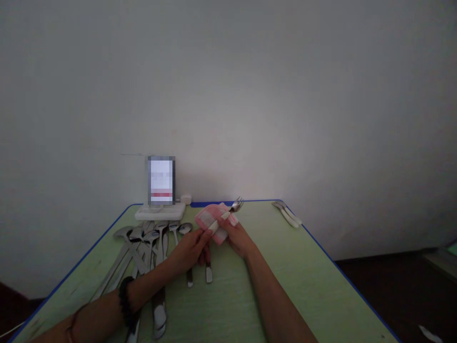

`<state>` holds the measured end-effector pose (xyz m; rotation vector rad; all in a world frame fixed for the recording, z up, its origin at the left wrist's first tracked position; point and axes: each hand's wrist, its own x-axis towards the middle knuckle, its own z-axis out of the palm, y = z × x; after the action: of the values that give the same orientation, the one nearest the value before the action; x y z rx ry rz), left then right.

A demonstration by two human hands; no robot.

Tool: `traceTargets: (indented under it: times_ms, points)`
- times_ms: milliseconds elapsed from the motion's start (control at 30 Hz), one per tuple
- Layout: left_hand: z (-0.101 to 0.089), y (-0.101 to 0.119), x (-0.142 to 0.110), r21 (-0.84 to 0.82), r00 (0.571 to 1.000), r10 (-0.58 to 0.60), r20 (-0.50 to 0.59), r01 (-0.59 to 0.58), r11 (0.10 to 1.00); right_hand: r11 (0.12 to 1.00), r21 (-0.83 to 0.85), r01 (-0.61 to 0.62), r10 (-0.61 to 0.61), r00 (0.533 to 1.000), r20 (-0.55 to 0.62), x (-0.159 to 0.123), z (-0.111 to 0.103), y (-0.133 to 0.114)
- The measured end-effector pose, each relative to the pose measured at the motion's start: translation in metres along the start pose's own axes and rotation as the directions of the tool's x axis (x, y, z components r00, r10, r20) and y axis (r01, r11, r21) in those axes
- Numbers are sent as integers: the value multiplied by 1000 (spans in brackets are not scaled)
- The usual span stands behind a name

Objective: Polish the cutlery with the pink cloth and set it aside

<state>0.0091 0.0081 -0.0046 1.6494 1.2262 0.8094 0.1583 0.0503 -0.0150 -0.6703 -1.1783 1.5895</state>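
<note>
A fork [236, 205] with a pale handle is held above the table, its tines pointing up and to the right. My left hand [192, 247] is closed on the lower end of that handle. Pressed against the fork's handle is a pink-and-white checked cloth [206, 216], gripped in my right hand [236, 237] with the thumb on top. Just below my left hand lies a piece of cutlery [209, 274] with a metal-ended handle; its other end is hidden by the hand.
Large spoons and other metal cutlery [137, 233] lie heaped on the left, partly under my left forearm. Two pale-handled pieces of cutlery [291, 218] rest near the right edge. A lit screen [161, 178] on a white base [160, 213] stands at the back, against the wall.
</note>
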Motion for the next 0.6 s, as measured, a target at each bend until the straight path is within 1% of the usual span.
traceTargets:
  times_ms: [133, 300, 433, 600]
  points:
    - [0, 1, -1, -43, 1000, -28, 7, 28, 999, 998, -49, 32, -31, 999, 14, 2, -4, 4]
    - [0, 1, -1, -45, 1000, -18, 11, 19, 999, 997, -79, 14, -10, 999, 52, 1, -4, 3]
    - [-1, 0, -1, -5, 1000, -17, 17, 17, 1000, 997, -80, 4, 0, 999, 49, 1, -3, 2]
    - [-1, 1, -1, 42, 998, -3, 56, 0, 999, 995, -102, 22, -18, 999, 40, 0, -2, 0]
